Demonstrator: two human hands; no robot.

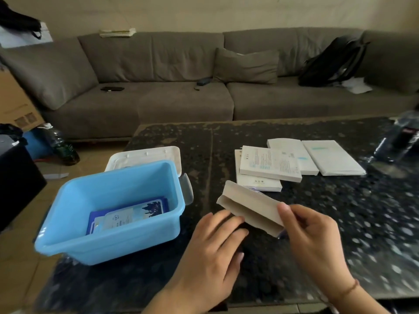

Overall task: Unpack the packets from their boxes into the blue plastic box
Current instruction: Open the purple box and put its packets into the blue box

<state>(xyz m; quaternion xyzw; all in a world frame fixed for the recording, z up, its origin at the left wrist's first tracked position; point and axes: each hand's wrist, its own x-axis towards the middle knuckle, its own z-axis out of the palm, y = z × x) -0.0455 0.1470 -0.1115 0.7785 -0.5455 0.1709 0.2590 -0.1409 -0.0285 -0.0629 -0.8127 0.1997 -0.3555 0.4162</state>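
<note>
1. The right hand (315, 241) pinches the near end of an opened carton (251, 208), thumb on top and curled fingers beneath, holding it above the table (340, 223) near the front edge.
2. The carton shows its plain grey inside; it runs from the right hand up and leftward, its far end pointing toward the blue plastic box (108, 214).
3. The left hand (213, 252) lies just left of the carton with fingers loosely extended; the fingertips reach the carton's lower side, and whether they actually grip it cannot be told.
4. The blue plastic box stands at the table's left edge, close to the front left corner, just left of the left hand. Flat packets (129, 216) with blue and white printing lie on its bottom.
5. A white lid (145, 158) lies directly behind the box, touching or nearly touching its far rim.
6. Four closed white boxes (294, 163) lie in a loose row beyond the hands, mid-table toward the right; the two leftmost overlap, one lying on the other.
7. A dark plastic bottle (401, 137) lies near the table's far right corner.
8. Bare dark speckled tabletop lies between the blue box and the white boxes, and on the right toward the front edge.
9. A grey sofa (181, 87) runs behind the table's far edge.
</note>
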